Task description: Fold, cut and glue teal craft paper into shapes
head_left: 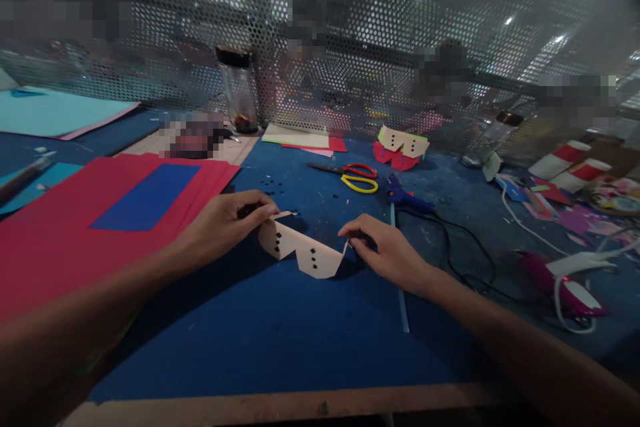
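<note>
A cream paper cutout, shaped like a pair of glasses with two rounded lobes and small black diamond marks, is held up just above the blue table. My left hand pinches its upper left end, where a narrow flap bends back. At the other end, the thumb and fingers of my right hand close on a thin folded edge. Beyond them lie scissors with one red and one yellow handle. A blue glue gun rests to their right, a clear glue stick in line with its rear end.
Red sheets with a blue paper rectangle cover the left side. Similar cream, green and red cutouts stand at the back. A lidded jar stands by the perforated metal screen. Cords and a pink device lie right.
</note>
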Action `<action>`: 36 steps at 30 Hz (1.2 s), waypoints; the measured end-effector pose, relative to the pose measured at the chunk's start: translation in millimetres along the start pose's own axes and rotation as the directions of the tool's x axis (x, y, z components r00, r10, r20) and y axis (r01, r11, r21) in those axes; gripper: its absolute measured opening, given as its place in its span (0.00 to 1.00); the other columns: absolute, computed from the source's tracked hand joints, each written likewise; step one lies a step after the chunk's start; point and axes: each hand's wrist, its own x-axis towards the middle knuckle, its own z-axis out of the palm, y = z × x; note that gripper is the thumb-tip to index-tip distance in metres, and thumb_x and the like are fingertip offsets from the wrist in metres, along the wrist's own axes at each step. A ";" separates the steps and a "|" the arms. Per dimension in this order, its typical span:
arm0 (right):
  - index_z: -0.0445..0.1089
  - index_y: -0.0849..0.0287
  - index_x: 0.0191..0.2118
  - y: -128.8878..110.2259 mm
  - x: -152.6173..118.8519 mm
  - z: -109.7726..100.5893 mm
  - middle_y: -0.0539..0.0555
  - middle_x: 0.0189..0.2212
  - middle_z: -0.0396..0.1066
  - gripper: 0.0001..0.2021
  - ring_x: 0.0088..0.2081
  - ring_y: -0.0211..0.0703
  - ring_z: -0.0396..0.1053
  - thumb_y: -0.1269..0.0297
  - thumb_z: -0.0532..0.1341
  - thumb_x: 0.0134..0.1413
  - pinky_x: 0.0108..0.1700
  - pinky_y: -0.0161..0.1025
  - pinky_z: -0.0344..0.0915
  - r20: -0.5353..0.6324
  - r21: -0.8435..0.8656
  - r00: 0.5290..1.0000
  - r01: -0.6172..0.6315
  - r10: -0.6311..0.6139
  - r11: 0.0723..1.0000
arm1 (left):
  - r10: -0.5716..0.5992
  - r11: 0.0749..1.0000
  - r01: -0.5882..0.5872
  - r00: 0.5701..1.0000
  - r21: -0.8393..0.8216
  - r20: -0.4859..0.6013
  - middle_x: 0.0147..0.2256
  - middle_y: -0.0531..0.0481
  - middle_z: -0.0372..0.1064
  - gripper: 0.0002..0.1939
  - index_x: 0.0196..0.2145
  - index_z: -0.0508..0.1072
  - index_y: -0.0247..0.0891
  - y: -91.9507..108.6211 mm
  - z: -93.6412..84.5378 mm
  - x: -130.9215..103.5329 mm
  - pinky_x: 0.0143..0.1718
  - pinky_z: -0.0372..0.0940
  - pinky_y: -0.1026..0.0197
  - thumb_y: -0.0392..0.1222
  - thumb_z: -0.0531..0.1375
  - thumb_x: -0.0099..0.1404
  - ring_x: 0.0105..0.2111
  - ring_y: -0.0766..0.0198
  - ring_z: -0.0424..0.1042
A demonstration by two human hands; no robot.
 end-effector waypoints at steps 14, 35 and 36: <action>0.70 0.53 0.53 2.8 1.8 -1.2 0.55 0.48 0.73 0.15 0.49 0.44 0.73 0.74 0.53 0.68 0.52 0.43 0.69 -0.030 0.025 0.999 0.015 -0.015 1.000 | 0.012 1.000 -0.012 1.000 0.000 -0.004 0.34 0.50 0.77 0.21 0.38 0.79 0.40 -3.8 0.0 0.0 0.34 0.63 0.62 0.60 0.58 0.70 0.35 0.59 0.74; 0.73 0.56 0.44 -16.4 -5.4 -1.5 0.54 0.39 0.73 0.08 0.38 0.42 0.71 0.58 0.60 0.68 0.43 0.42 0.67 -0.044 0.058 0.996 0.080 -0.077 0.995 | 0.005 0.998 -0.006 1.000 -0.063 -0.013 0.32 0.50 0.76 0.21 0.36 0.79 0.40 -0.8 1.9 -1.3 0.32 0.63 0.63 0.62 0.60 0.68 0.32 0.60 0.72; 0.73 0.56 0.43 -16.0 -5.2 -2.3 0.54 0.38 0.73 0.08 0.38 0.42 0.71 0.58 0.60 0.69 0.43 0.42 0.66 -0.054 0.054 0.995 0.084 -0.081 0.995 | -0.001 0.997 0.001 1.000 -0.072 -0.011 0.32 0.50 0.76 0.21 0.36 0.79 0.40 -1.1 2.2 -1.5 0.32 0.63 0.63 0.62 0.60 0.68 0.32 0.60 0.72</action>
